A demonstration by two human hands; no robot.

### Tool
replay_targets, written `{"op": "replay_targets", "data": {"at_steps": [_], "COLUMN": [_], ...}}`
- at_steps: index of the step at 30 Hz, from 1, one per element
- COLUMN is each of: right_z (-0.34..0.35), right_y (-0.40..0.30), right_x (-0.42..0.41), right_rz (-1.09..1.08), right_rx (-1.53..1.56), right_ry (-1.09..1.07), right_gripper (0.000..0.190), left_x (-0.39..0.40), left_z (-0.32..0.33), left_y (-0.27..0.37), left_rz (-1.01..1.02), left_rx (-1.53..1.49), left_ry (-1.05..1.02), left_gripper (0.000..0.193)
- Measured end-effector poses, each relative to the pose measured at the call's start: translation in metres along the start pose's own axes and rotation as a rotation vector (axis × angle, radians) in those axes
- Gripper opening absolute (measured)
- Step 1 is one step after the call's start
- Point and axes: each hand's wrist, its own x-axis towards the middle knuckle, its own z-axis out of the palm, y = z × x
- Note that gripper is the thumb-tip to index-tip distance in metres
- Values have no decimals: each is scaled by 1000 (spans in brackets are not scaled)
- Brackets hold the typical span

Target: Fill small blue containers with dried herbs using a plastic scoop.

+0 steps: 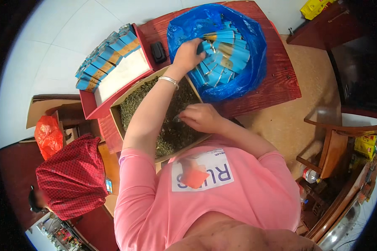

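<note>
My left hand (189, 56), with a silver bracelet at the wrist, reaches over the cardboard box into a blue plastic bag (257, 59). Its fingers are at the edge of the blue paper packets (232, 51) heaped inside; whether they grip one is unclear. My right hand (201, 117) is low over the cardboard box (118, 120), fingers closed on a small clear thing (177, 118), perhaps a scoop, mostly hidden. Dark green dried leaf (136, 100) fills the box, partly covered by my left forearm.
A red box (92, 108) with a white bottom holds rows of blue packets (105, 58) on the left. A black case (158, 52) lies on the red wooden table (279, 78). Another person in a red patterned garment (72, 178) is at lower left. A wooden chair (333, 153) stands right.
</note>
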Motion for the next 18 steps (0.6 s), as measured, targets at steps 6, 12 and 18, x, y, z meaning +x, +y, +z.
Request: {"op": "replay_targets", "data": {"at_steps": [6,12,18], "right_z": [3,5,6], "right_y": [-1,-4,-8], "right_x": [1,1,1], "right_rz": [17,18,47], "right_rx": [-24,-80,-111], "right_ry": [-38,-40,-63], "right_gripper": [10,9,10], "left_x": [-4,-13,-55], "left_z": [-26,-49,-73], "left_y": [12,20,23], "left_rz": [-206,-525,-541], "left_rx": [-703,-1712,-1540], "left_ry": [262,160,136], "left_gripper": [35,35,44]}}
